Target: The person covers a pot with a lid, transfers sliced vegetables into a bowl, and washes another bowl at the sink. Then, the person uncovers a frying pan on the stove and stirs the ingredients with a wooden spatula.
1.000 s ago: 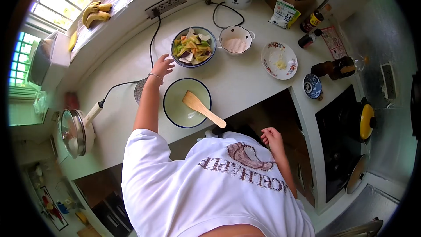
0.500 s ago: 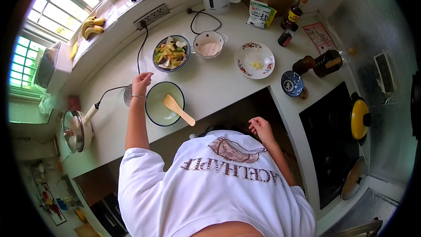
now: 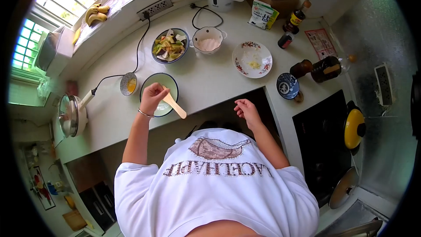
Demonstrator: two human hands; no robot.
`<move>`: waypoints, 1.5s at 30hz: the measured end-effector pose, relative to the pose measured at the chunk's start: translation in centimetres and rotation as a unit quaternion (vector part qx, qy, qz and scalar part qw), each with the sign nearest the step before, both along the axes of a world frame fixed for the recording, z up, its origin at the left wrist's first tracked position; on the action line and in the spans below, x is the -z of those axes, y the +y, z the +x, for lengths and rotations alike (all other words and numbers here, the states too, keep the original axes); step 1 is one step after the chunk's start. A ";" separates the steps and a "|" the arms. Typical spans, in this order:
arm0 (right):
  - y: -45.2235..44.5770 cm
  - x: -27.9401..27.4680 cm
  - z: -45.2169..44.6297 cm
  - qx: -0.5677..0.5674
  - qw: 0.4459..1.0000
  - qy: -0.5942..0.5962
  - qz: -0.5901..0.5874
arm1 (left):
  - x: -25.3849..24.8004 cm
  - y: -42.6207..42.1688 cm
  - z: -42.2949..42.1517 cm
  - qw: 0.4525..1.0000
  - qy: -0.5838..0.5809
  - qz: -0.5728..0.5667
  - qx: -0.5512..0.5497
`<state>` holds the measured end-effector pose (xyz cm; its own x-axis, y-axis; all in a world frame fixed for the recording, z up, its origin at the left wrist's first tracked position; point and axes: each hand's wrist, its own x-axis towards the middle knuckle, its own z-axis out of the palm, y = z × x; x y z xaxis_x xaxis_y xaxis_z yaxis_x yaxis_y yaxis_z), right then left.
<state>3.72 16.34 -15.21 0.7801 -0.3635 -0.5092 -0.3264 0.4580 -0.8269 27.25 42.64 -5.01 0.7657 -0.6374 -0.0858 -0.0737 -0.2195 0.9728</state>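
Note:
My left hand (image 3: 153, 98) is over the near rim of a pale green bowl (image 3: 151, 81) with a dark blue edge, its fingers pinched together. What they hold, if anything, is hidden. By the fingertips, a wooden spatula (image 3: 175, 106) leans across the bowl's right rim; its upper end is partly covered by my hand. Something whitish lies in the bowl. Left of it stands a small patterned bowl (image 3: 128, 84) with yellow egg in it. My right hand (image 3: 247, 112) hovers in front of the counter edge, fingers loosely curled and holding nothing.
Behind are a bowl of cut vegetables (image 3: 169, 46), a scalloped white bowl (image 3: 208, 39) with pinkish contents and a floral plate (image 3: 252, 59) with chopped bits. An electric pot (image 3: 80, 116) stands left. A blue bowl (image 3: 288, 86), bottles (image 3: 326, 69) and the black cooktop (image 3: 318, 136) are right.
My left hand has drawn back from beyond the small patterned bowl to over the green bowl. The egg bowl shows now. My right hand has risen slightly. The view has shifted a little.

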 end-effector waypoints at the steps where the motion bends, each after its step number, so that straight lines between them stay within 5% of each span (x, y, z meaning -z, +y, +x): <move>1: -0.4 0.9 0.6 0.039 0.999 -0.003 0.034 | 0.2 -0.4 -1.3 1.000 0.012 0.004 0.015; 8: -4.9 1.8 4.4 0.220 0.967 -0.037 0.120 | -3.0 -1.4 -11.3 0.996 0.076 -0.049 0.023; 16: -8.0 4.1 7.2 0.235 0.966 -0.005 0.107 | -1.8 -1.2 -15.1 0.973 0.225 -0.057 -0.013; 32: -10.2 5.8 9.3 0.217 0.957 -0.049 0.188 | -2.7 -3.0 -15.7 0.966 0.243 -0.075 -0.042; 37: -10.4 6.1 9.0 0.215 0.959 -0.044 0.181 | -2.9 -3.2 -12.9 0.967 0.205 -0.112 -0.103; 42: -9.5 5.8 8.4 0.213 0.963 -0.016 0.166 | 0.4 -1.1 -1.4 0.962 0.071 -0.131 -0.229; 45: -8.9 4.9 7.8 0.199 0.965 0.006 0.172 | 3.3 -0.8 7.2 0.939 0.162 -0.066 -0.296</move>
